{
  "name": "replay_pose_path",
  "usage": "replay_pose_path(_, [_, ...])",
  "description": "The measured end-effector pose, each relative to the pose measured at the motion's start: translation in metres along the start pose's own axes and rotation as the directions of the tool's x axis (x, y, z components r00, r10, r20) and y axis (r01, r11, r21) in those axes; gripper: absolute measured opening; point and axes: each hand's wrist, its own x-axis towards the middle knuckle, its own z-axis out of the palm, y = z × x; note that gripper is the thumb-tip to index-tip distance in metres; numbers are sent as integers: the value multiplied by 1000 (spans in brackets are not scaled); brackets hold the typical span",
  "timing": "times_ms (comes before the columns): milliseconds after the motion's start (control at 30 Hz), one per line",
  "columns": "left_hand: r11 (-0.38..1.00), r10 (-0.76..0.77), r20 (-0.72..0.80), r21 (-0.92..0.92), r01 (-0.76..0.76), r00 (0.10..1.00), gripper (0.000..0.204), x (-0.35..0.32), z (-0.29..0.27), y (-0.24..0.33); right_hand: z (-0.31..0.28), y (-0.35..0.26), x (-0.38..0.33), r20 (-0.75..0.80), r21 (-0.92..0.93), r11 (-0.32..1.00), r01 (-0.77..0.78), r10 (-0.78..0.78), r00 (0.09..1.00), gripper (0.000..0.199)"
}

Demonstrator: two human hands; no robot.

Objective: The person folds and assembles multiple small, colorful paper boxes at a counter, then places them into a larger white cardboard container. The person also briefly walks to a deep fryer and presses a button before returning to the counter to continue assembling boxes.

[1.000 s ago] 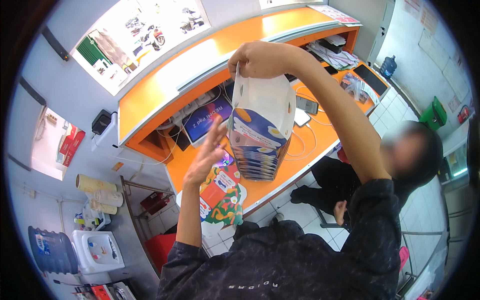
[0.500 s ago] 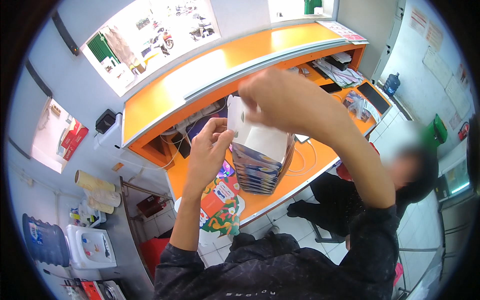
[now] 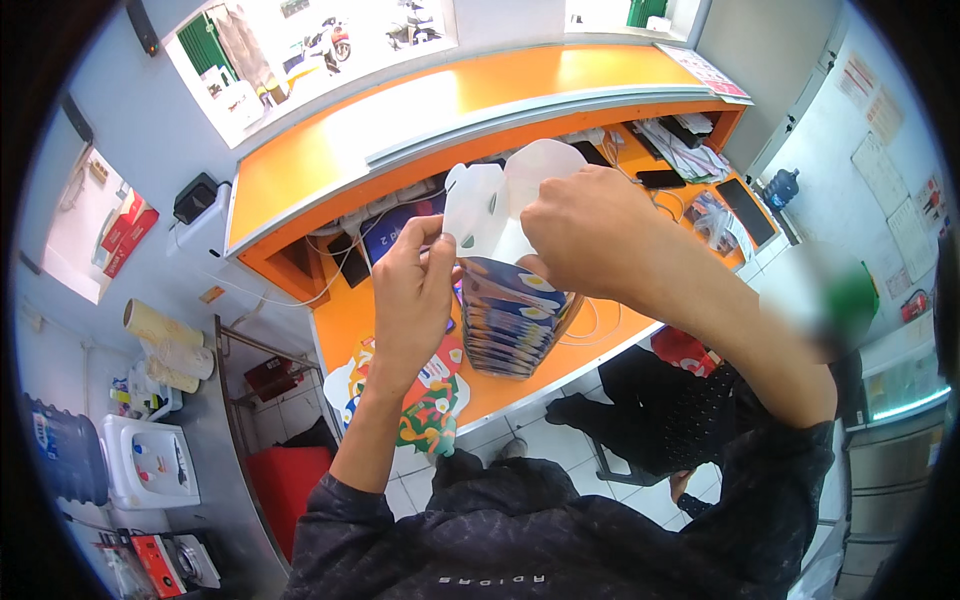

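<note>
I hold a folded cardboard box (image 3: 505, 195) with white flaps and a blue printed body in front of me, above the orange desk (image 3: 350, 320). My left hand (image 3: 412, 290) pinches its left white flap. My right hand (image 3: 585, 230) grips the right flap and the top of the box. Directly under it stands a pile of nested blue printed boxes (image 3: 515, 325). A flat, colourful unfolded carton (image 3: 425, 395) lies at the desk's front edge, below my left wrist.
The raised orange counter (image 3: 440, 110) curves behind the desk. Cables, phones (image 3: 660, 178) and papers (image 3: 690, 140) lie on the desk's right side. A seated person in black (image 3: 660, 400) is at the right. A water dispenser (image 3: 150, 460) and rolls stand at the left.
The box was raised high in my right hand alone; now it is lower and both hands grip its white flaps. My left hand moved up from the pile to the box.
</note>
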Motion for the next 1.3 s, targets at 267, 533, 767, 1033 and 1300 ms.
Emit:
replay_pose_path(267, [999, -41, -24, 5, 41, 999, 28, 1, 1, 8, -22, 18, -25, 32, 284, 959, 5, -15, 999, 29])
replay_pose_path(533, [990, 84, -4, -112, -84, 996, 36, -5, 7, -14, -18, 18, -38, 13, -32, 994, 101, -101, 995, 11])
replay_pose_path(767, [995, 91, 171, 25, -97, 981, 116, -46, 33, -44, -3, 10, -42, 74, -25, 995, 93, -91, 993, 16])
replay_pose_path(1033, [982, 183, 287, -19, -186, 940, 123, -38, 21, -52, -4, 9, -57, 330, 164, 981, 102, -152, 932, 23])
replay_pose_path(1300, [932, 347, 333, -21, -361, 877, 120, -48, 13, -59, -36, -4, -43, 368, 168, 985, 35, -96, 925, 24])
